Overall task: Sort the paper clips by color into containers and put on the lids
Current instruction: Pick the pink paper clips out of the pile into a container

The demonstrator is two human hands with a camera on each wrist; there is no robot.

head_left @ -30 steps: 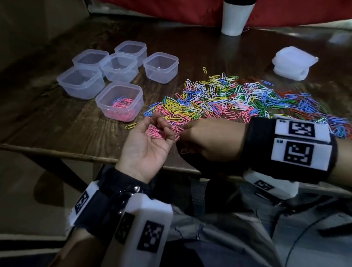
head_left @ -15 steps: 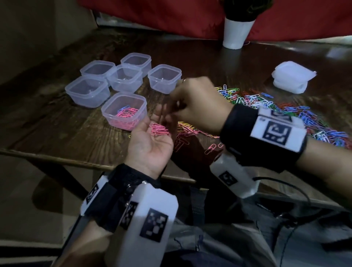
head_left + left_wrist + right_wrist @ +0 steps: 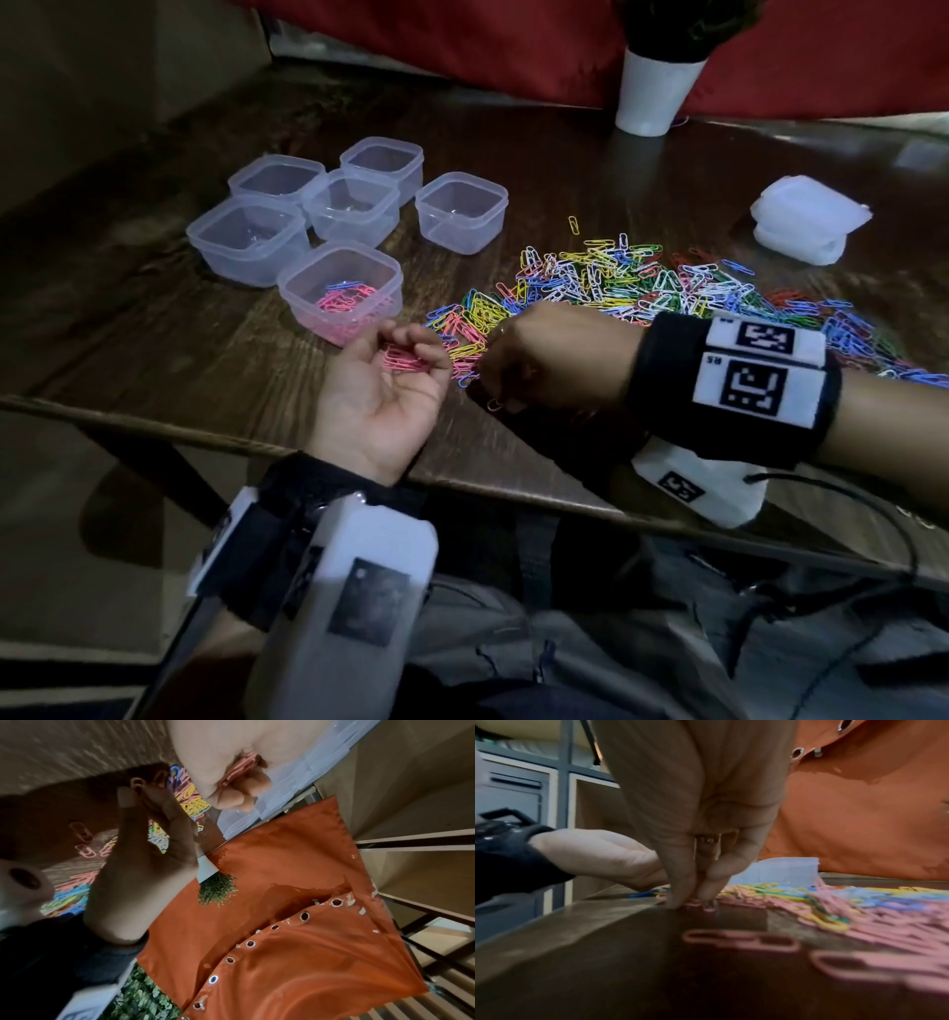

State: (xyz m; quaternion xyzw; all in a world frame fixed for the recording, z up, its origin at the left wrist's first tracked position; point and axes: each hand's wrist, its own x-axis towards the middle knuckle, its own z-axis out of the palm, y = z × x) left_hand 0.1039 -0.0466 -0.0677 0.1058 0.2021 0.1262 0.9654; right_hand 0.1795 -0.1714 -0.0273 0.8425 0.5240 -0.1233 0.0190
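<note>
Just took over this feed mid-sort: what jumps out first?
The big multicolored paper clip pile sprawls across the dark wooden table, right of six lidless clear containers; only the nearest container holds clips, mostly pink. The left hand cups pink clips, palm up, while the right hand pinches at a pink clip on the table.

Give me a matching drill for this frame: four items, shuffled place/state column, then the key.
Items
1. left hand
2. right hand
3. nearest container
4. stack of lids

States
A. far right of the table, away from the containers
B. palm up, fingers curled round pink clips
C. fingertips down on the table, pinching a pink clip
D. lid off, holds mostly pink clips

Pairs: 1-B, 2-C, 3-D, 4-A
</note>
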